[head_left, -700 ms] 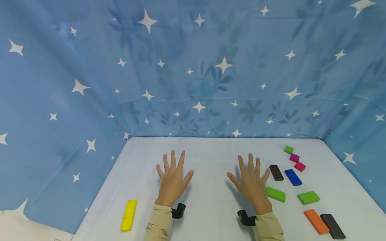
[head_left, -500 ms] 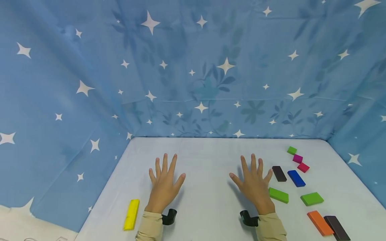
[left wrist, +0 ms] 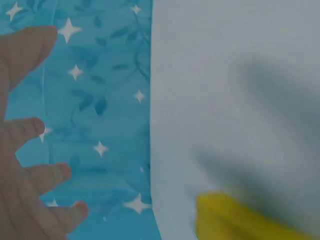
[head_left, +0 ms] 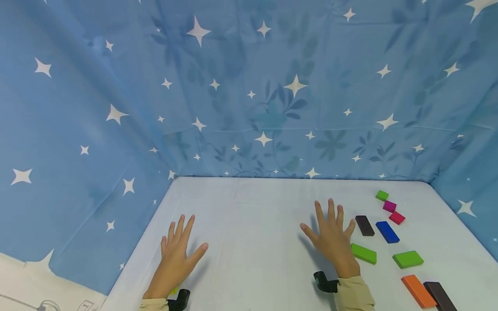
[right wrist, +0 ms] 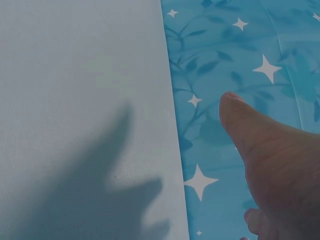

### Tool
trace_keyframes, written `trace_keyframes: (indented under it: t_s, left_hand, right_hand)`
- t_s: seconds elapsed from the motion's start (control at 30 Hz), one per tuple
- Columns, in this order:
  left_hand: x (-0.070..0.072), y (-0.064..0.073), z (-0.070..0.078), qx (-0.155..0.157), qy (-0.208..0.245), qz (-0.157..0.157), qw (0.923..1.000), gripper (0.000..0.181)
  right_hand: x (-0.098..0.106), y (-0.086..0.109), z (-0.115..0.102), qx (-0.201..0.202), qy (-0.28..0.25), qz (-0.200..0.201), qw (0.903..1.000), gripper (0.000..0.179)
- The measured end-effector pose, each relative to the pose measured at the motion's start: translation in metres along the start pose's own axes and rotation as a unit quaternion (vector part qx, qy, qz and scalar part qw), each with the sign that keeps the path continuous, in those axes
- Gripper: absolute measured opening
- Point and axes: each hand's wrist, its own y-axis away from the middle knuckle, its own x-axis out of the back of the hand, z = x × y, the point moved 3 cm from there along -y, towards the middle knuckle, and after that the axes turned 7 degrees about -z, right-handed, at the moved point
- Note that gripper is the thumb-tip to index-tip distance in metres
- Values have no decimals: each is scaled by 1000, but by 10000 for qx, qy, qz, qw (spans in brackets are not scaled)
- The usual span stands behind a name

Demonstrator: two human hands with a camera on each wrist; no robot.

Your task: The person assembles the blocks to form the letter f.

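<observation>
Head view: left hand (head_left: 173,261) now mostly hides yellow block (left wrist: 235,222) (fingers (head_left: 188,229) apart, as on right hand (head_left: 335,242)).

The yellow block (left wrist: 240,222), largely hidden in the head view, lies below the left grip (head_left: 174,262), toward its wrist end. The oblong green block (head_left: 364,253) lies flat just right of the right grip (head_left: 334,242); the oblong dark block (head_left: 365,225) lies flat near its outermost fingertip.

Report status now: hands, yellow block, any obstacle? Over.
Left hand, right hand: empty, fingers apart. Yellow block: on table. In head view, left wrist hides most of it.
</observation>
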Motion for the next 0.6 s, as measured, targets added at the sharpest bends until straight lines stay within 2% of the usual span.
trace_keyframes:
  t_s: [0.17,0.33,0.47,0.6]
  left_hand:
    - [7,21,-29,271,23,-299,9992,93]
    - [7,39,-54,480,-42,-553,9973,98]
    - [7,51,-71,429,-126,-598,9972,97]
    - [7,63,-82,304,-305,-520,9977,96]
  right_hand:
    - [2,0,-1,33,-67,-66,10000,93]
    - [3,0,1,69,-89,-68,9999,93]
    - [2,0,3,102,-126,-16,9999,93]
    - [1,-2,5,152,-208,22,9997,92]
